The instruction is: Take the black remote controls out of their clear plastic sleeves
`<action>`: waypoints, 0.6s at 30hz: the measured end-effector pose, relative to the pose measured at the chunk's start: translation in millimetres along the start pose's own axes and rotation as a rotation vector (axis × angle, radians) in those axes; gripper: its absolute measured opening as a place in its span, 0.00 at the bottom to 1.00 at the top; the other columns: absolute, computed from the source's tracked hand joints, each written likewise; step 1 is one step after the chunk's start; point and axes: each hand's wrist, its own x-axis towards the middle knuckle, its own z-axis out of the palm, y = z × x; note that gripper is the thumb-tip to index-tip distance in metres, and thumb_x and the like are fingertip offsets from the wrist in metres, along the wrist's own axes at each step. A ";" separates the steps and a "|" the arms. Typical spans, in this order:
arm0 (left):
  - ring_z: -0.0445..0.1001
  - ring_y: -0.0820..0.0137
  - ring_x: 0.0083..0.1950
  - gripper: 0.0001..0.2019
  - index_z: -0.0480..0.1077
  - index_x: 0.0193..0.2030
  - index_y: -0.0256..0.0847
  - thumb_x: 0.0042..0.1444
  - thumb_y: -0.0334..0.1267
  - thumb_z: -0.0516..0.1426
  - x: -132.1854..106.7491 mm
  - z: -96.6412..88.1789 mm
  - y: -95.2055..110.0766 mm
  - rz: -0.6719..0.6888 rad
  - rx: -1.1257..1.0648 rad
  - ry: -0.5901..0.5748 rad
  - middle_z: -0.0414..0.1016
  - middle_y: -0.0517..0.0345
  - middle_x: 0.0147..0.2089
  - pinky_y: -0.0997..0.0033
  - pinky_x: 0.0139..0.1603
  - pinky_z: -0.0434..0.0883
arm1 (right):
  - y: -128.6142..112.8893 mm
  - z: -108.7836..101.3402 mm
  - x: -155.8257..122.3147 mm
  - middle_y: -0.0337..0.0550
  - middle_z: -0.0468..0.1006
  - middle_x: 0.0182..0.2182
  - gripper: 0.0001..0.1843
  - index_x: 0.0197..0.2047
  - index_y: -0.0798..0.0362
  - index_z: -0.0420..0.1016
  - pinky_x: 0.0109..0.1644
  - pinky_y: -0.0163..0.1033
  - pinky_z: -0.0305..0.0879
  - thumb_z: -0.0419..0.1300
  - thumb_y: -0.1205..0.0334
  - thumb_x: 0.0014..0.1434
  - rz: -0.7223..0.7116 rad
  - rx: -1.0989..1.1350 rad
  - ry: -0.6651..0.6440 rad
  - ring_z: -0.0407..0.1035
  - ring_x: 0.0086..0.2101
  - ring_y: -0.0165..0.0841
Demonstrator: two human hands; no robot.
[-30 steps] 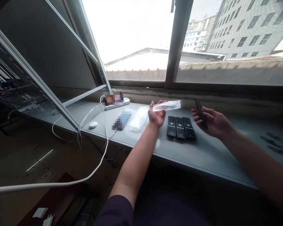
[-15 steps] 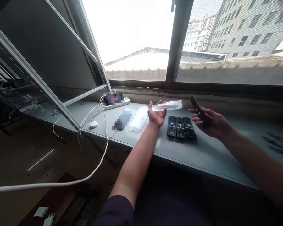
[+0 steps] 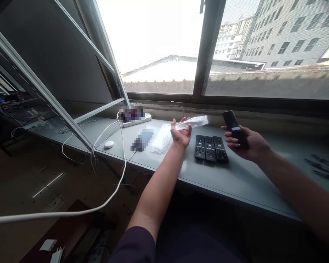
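Note:
Over the table, my left hand (image 3: 181,134) is palm up with its fingers curled around a clear plastic bag (image 3: 199,121), whose free end sticks out to the right. My right hand (image 3: 250,144) grips a black remote control (image 3: 232,122) upright, its back with a small pale label facing me. Between the hands, three black remote controls (image 3: 210,149) lie side by side on the table, buttons up. More clear plastic bags (image 3: 161,140) lie flat to the left of my left hand.
A blurred-out phone-like object (image 3: 142,140), a round white puck (image 3: 109,145) and a power strip (image 3: 146,117) sit on the table (image 3: 203,182) at left. White cables (image 3: 123,160) loop off its edge. Several dark items (image 3: 323,168) lie at far right. A metal frame (image 3: 44,87) slants at left.
My right hand has turned the remote control, so its broad back now shows instead of its narrow side. The bag in my left hand has shifted slightly left and tilted up.

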 end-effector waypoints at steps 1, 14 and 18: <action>0.88 0.63 0.50 0.26 0.82 0.63 0.35 0.81 0.57 0.57 0.4 -0.2 0.1 0.005 -0.002 0.006 0.85 0.37 0.63 0.75 0.35 0.85 | 0.1 0.2 0.1 0.43 0.74 0.34 0.22 0.68 0.54 0.77 0.18 0.32 0.72 0.48 0.55 0.86 -0.003 0.008 0.010 0.65 0.23 0.30; 0.85 0.68 0.42 0.27 0.83 0.61 0.34 0.80 0.57 0.55 -2.4 2.8 0.8 0.023 0.022 0.021 0.86 0.37 0.61 0.81 0.26 0.74 | -0.8 -0.1 -1.1 0.49 0.78 0.37 0.27 0.70 0.59 0.78 0.21 0.34 0.74 0.48 0.51 0.87 -0.031 -0.039 0.013 0.71 0.25 0.32; 0.86 0.67 0.44 0.26 0.83 0.64 0.35 0.80 0.56 0.56 -1.7 1.9 0.2 0.026 0.030 0.017 0.86 0.37 0.63 0.80 0.27 0.75 | 0.7 -1.3 -0.7 0.43 0.74 0.33 0.25 0.72 0.58 0.77 0.19 0.34 0.72 0.45 0.58 0.86 0.000 -0.024 -0.047 0.68 0.23 0.31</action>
